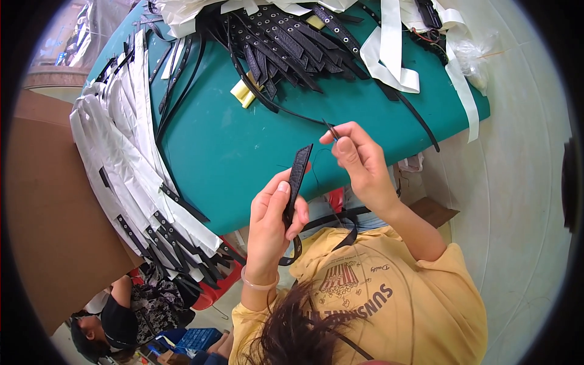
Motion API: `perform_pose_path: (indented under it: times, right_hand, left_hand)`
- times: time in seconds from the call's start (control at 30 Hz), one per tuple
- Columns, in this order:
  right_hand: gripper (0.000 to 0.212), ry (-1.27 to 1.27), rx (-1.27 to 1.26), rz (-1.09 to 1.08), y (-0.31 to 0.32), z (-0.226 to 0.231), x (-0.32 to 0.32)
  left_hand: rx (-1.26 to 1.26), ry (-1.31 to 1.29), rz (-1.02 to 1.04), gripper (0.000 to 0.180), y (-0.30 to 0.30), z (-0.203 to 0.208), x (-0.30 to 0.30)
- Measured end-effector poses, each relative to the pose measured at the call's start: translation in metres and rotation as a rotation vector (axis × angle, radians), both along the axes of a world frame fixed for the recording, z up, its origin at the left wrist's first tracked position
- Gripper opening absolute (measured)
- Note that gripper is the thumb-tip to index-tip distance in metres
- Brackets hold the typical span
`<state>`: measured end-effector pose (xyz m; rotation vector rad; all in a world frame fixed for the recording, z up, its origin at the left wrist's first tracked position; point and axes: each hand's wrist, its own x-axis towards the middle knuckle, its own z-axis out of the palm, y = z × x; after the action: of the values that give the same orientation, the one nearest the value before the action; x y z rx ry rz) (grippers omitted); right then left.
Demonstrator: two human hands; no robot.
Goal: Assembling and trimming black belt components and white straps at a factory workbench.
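Observation:
My left hand is closed on a black leather strap, its slanted end pointing up and away from me. The rest of this strap hangs down behind my wrist, where metal eyelets show. To its right, my right hand pinches a small dark pointed tool with a bit of blue on it; its exact kind is too small to make out. A thin dark thread hangs between the hands. Both hands are raised over the near edge of the green table, and the tool does not touch the strap.
A heap of black eyeleted straps covers the far side, beside yellow pieces. White-wrapped strap bundles hang over the left edge. White strips and a clear plastic bag lie far right. Another person sits lower left by a brown board.

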<state>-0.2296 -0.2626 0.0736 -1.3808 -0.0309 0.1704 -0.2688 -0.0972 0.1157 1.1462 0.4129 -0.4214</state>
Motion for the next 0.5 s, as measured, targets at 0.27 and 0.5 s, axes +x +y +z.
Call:
perform_pose_path:
  times: [0.27, 0.5]
  right_hand:
    - [0.032, 0.331, 0.287, 0.281, 0.017, -0.002, -0.007]
    - [0.044, -0.277, 0.101, 0.782, 0.058, -0.051, -0.117]
  left_hand:
    - [0.016, -0.011, 0.031, 0.037, -0.005, 0.005, -0.015]
    - [0.095, -0.614, 0.906, 0.027, 0.03, 0.026, -0.048]
